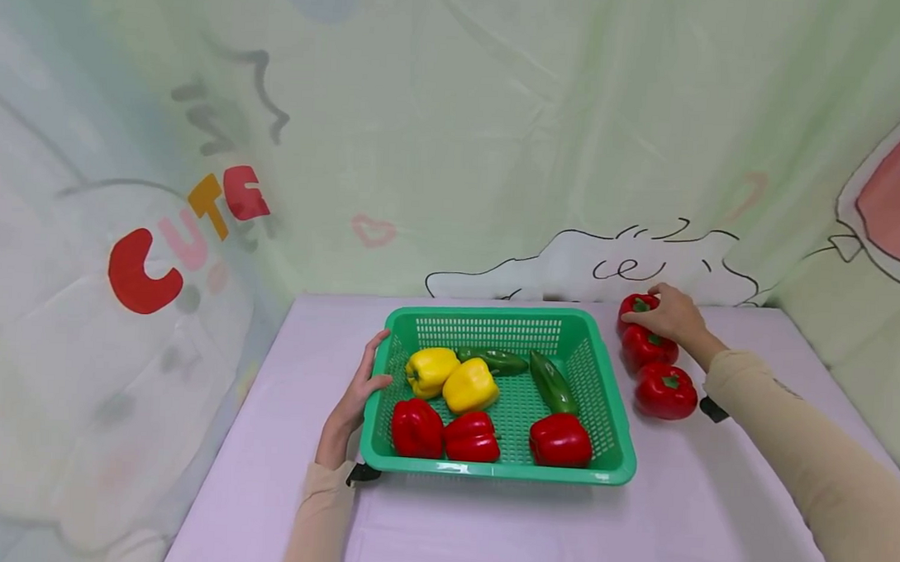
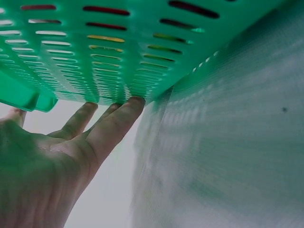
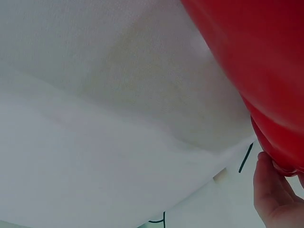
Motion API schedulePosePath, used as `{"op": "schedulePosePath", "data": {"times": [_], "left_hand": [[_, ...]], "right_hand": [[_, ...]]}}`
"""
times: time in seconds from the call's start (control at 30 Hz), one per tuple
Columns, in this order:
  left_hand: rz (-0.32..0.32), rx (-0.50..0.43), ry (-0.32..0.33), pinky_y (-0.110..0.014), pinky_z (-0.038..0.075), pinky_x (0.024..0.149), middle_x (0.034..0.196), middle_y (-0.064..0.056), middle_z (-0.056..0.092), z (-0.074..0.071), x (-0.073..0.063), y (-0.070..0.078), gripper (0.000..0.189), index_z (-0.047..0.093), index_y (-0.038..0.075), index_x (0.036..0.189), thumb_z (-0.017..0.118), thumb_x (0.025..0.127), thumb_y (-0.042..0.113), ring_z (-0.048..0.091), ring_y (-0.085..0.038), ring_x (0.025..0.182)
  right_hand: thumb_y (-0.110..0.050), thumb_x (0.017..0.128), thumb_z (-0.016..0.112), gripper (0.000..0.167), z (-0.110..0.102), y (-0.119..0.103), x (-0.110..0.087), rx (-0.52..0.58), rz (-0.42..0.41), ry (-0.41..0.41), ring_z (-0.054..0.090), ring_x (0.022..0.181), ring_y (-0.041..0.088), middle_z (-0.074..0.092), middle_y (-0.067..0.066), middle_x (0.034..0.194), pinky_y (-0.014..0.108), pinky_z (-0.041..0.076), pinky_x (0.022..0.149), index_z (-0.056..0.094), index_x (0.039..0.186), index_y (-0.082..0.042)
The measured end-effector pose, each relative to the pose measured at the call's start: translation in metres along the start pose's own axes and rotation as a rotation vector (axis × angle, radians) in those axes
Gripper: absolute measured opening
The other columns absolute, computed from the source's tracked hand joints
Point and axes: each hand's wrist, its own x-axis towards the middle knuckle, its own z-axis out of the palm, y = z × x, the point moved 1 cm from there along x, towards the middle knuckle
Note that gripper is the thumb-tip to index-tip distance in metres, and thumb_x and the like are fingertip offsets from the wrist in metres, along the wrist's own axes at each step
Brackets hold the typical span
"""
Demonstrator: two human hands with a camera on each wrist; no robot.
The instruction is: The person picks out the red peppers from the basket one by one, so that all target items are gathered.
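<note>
My left hand [image 1: 355,393] steadies the left side of a green plastic basket [image 1: 488,472]. Its thumb lies at the rim, and in the left wrist view straight fingers [image 2: 111,126] touch the slotted outer wall. Inside the basket are yellow bell peppers [image 1: 470,387], red bell peppers [image 1: 560,440] and green chili peppers [image 1: 553,384]. To the right of the basket, my right hand [image 1: 672,315] grips the farthest red bell pepper [image 1: 631,305], thumb and fingers around its top. In the right wrist view, fingertips [image 3: 266,166] touch a red pepper that fills the upper right corner.
Two more red bell peppers, a middle one [image 1: 647,351] and a near one [image 1: 666,396], stand in a row below my right hand on the pale table [image 1: 456,529]. A printed curtain [image 1: 499,150] rises behind the table's far edge and along both sides.
</note>
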Motion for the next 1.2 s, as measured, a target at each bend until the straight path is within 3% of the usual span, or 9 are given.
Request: {"op": "schedulePosePath", "data": {"times": [0.4, 0.67, 1.03, 1.2], "left_hand": [[-0.019, 0.027, 0.002, -0.041, 0.048, 0.097, 0.157, -0.020, 0.019, 0.000, -0.001, -0.001, 0.075, 0.010, 0.018, 0.157, 0.045, 0.093, 0.004, 0.036, -0.040, 0.126], [0.002, 0.017, -0.003, -0.039, 0.048, 0.096, 0.157, -0.021, 0.018, 0.001, 0.000, 0.000, 0.074, 0.009, 0.018, 0.157, 0.044, 0.094, 0.003, 0.035, -0.042, 0.127], [-0.002, 0.018, 0.008, -0.030, 0.047, 0.096, 0.159, -0.019, 0.016, 0.003, 0.000, 0.001, 0.075, 0.010, 0.018, 0.157, 0.046, 0.093, 0.004, 0.031, -0.038, 0.132], [-0.015, 0.024, 0.018, -0.031, 0.047, 0.096, 0.159, -0.018, 0.016, 0.004, 0.000, 0.002, 0.074, 0.010, 0.019, 0.157, 0.045, 0.094, 0.005, 0.031, -0.038, 0.132]], "right_hand": [[-0.033, 0.086, 0.070, 0.082, -0.004, 0.001, 0.003, -0.017, 0.010, -0.081, 0.043, 0.113, 0.054, 0.039, 0.039, 0.126, 0.059, 0.051, 0.085, 0.028, 0.137, 0.016], [-0.034, 0.087, 0.068, 0.082, -0.010, -0.005, 0.000, -0.042, -0.003, -0.065, 0.041, 0.114, 0.054, 0.038, 0.039, 0.128, 0.061, 0.050, 0.087, 0.028, 0.139, 0.015], [-0.032, 0.088, 0.068, 0.076, -0.021, -0.032, -0.019, -0.102, -0.111, -0.026, 0.041, 0.117, 0.052, 0.040, 0.037, 0.130, 0.062, 0.049, 0.086, 0.033, 0.141, 0.011], [-0.029, 0.089, 0.068, 0.070, -0.019, -0.058, -0.038, -0.087, -0.228, -0.003, 0.041, 0.120, 0.052, 0.041, 0.036, 0.134, 0.067, 0.045, 0.088, 0.039, 0.139, 0.010]]}}
